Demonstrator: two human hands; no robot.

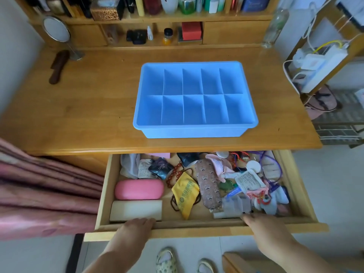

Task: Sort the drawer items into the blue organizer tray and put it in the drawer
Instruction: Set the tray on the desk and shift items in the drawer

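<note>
The blue organizer tray (194, 133), divided into several empty compartments, sits on the wooden desk top. Below it the wooden drawer (102, 194) stands pulled out, full of loose items: a pink case (139, 189), a cream box (136, 210), a yellow pouch (185, 194), a patterned fabric pouch (207, 184), bead bracelets, packets and small jars. My left hand (136, 226) grips the drawer's front edge at the left. My right hand (264, 223) grips the same edge at the right, fingers curled over it.
A brown hairbrush (58, 67) and a round mirror (57, 29) stand at the desk's back left. Shelves with bottles line the back. A pink curtain (39, 184) hangs left of the drawer. A side rack with cables stands at the right. My feet are below the drawer.
</note>
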